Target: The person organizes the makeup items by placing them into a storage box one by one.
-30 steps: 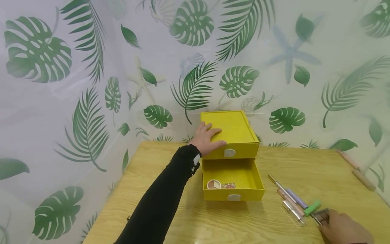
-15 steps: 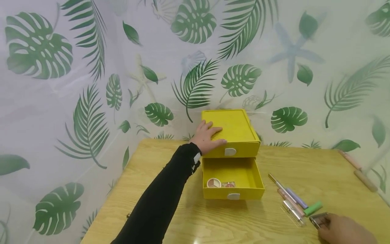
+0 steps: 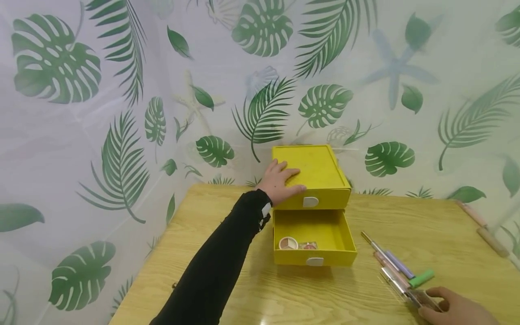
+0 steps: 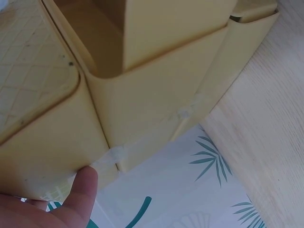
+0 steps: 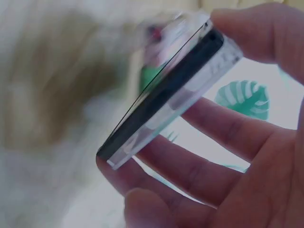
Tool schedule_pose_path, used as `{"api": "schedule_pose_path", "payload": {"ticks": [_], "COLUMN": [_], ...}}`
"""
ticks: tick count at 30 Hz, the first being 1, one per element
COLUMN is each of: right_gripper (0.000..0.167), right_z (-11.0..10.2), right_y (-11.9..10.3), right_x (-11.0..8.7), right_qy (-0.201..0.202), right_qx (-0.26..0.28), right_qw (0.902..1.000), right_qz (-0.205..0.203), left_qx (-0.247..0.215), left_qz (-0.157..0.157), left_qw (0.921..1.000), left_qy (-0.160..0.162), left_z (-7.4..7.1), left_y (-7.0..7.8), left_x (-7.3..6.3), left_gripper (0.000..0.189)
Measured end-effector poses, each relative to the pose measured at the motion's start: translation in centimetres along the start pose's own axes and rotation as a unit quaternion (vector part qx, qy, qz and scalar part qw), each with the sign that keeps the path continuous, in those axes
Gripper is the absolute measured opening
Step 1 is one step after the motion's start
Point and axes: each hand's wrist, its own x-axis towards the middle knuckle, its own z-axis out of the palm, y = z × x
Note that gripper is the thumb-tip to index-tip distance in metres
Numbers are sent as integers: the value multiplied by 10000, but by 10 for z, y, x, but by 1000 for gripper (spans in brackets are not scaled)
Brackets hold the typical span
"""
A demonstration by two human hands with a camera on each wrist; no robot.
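- Backdrop: white sheet printed with green leaves, beyond both hands.
- Surface: pale, wood-grain table, beneath the right-hand grip.
- Yellow, rectangular two-drawer box, beyond the right-hand grip and to its left; lower drawer stands out. Judged light, stiff, liable to slide if pushed. Left hand rests on the top, fingers spread, gripping nothing.
- Right hand: thumb and fingers closed on a flat, rectangular clear-and-black case.
- Case condition: tilted within the grip. Judged light, rigid, slick, possibly brittle; hold by the edges, without squeezing the faces.
- Slim purple cylindrical tube, beyond the grip, leftward; judged prone to rolling, best pinched mid-length.
- Short green cylinder, just beyond the grip; same caution.
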Motion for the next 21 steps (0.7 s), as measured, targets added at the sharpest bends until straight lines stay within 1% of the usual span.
{"api": "schedule_pose_path", "payload": {"ticks": [4, 6, 8, 11, 13, 17, 21], "right_gripper": [73, 68, 66, 63, 63, 63, 58], "right_z": [-8, -13, -20, -28, -33, -38, -41], "right_y": [-42, -63, -79, -101, -112, -132, -149], "right_x": [-7, -9, -11, -15, -17, -19, -17], "right_qy": [225, 438, 656, 1064, 1305, 1630, 1908], "right_qx": [-58, -161, -216, -387, -404, -526, -634], "right_qw": [9991, 9976, 9953, 9889, 9827, 9712, 9595], "right_qz": [-364, -519, -680, -962, -1250, -1657, -1973], "left_qx": [-35, -40, -59, -56, -51, -35, -14], "left_qz": [-29, -47, -64, -102, -117, -99, -82], "left_qw": [10000, 10000, 10000, 9999, 9999, 9999, 10000], "left_qy": [24, 16, 5, 1, 2, 4, 15], "left_z": [1, 0, 1, 2, 2, 2, 2], "left_y": [0, 0, 0, 0, 0, 0, 1], "left_x": [-1, -1, 0, 0, 0, 0, 0], "left_gripper": [64, 65, 65, 65, 65, 65, 65]}}
